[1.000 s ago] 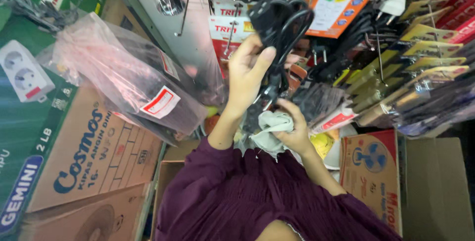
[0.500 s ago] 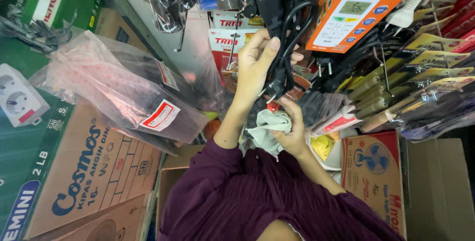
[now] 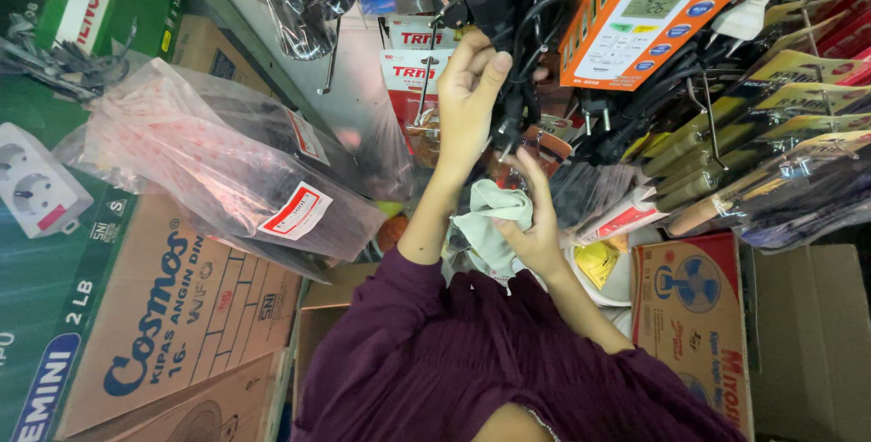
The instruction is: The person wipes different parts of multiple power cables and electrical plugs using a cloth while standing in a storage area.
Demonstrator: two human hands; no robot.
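The left hand (image 3: pixel 467 102) was raised among hanging goods, its grip closed around a bundle of black power cables (image 3: pixel 522 15) that dangled from a hook, thumb and fingers wrapped about the cords just above a plug. Just below it, the right hand (image 3: pixel 535 224) held a crumpled pale cloth (image 3: pixel 485 224), its grip closed on the fabric with one finger stretched up toward the cables (whether that fingertip touched them could not be told). Both purple sleeves (image 3: pixel 472 360) ran down to the lower edge of the view.

Room to move was tight. Just right of the cables hung an orange box (image 3: pixel 635 15) picturing a remote control, and further right, racks of packaged goods crowded to the edge. Left of the left hand, red-and-white carded packets (image 3: pixel 408 79) hung on pegs, and beyond them lay a large clear plastic bag (image 3: pixel 218 170) of dark items. Brown cardboard fan boxes (image 3: pixel 172 315) filled the lower left, and another fan box (image 3: pixel 694 315) stood close by the right forearm.
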